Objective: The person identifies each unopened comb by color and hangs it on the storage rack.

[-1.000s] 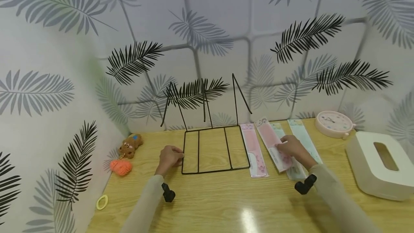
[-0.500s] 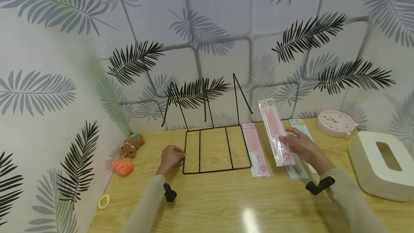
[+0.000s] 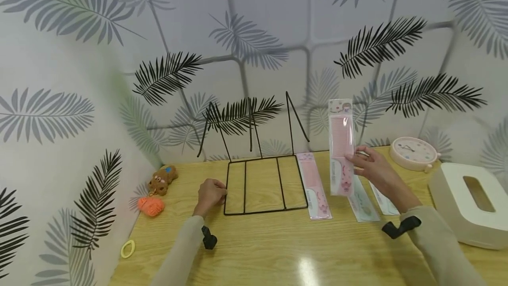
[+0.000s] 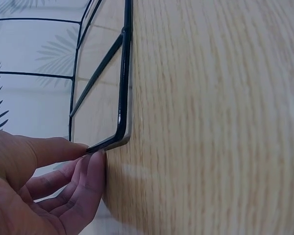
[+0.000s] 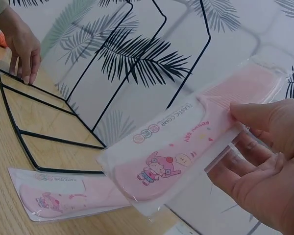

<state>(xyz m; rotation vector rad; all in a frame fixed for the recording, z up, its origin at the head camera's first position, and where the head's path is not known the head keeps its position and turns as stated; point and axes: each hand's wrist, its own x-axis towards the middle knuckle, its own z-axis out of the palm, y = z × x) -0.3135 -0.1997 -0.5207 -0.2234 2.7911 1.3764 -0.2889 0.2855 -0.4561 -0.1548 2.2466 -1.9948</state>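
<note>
My right hand (image 3: 371, 167) pinches a packaged pink comb (image 3: 341, 149) and holds it upright above the table, right of the black wire rack (image 3: 263, 184). The right wrist view shows thumb and fingers (image 5: 264, 147) gripping the comb package (image 5: 186, 142). My left hand (image 3: 210, 194) rests at the rack's front left corner, its fingertips (image 4: 95, 169) touching the wire frame (image 4: 122, 98). Another pink comb pack (image 3: 314, 185) lies flat just right of the rack. Two pale blue-green packs (image 3: 363, 202) lie under my right hand.
A wooden table (image 3: 278, 250) stands against a leaf-patterned wall. A small teddy bear (image 3: 160, 179), an orange yarn ball (image 3: 151, 205) and a yellow ring (image 3: 127, 248) lie at the left. A pink clock (image 3: 412, 152) and a white tissue box (image 3: 468, 204) stand at the right.
My right hand has lifted the pink comb pack off the table and tipped it upright, uncovering the pale packs beneath. The left hand has stayed at the rack's corner.
</note>
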